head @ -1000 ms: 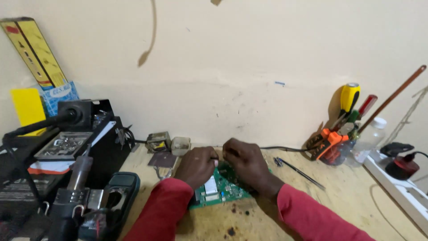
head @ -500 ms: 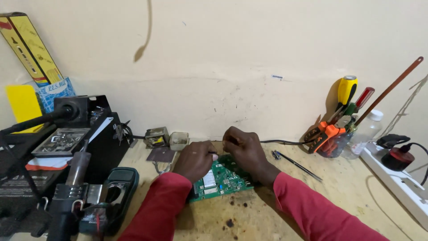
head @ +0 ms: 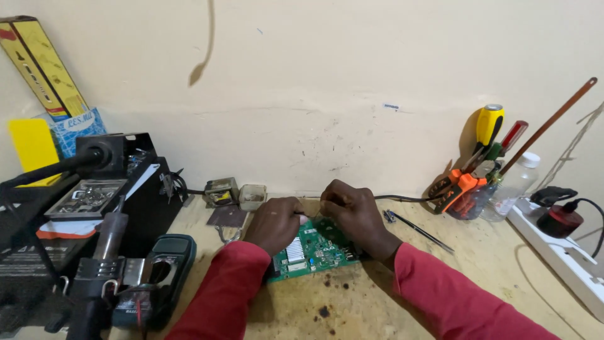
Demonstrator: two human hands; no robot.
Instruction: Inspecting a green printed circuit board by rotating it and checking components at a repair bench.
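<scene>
Circuit board (head: 314, 247), one, green, lies flat on the wooden surface (head: 440, 277) before a cream wall (head: 314, 75). Left hand (head: 275, 221) and right hand (head: 351, 211) rest on its far edge, fingers curled, perhaps pinching something; I cannot tell.

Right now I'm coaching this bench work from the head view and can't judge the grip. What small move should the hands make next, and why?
Probably steady the green circuit board before anything else. Both hands meet at its far edge: the left hand rests over its left corner, and the right hand is closed there, though what it pinches is hidden. The board lies loose on the wooden bench, so pressing it flat should prevent slipping.
</scene>
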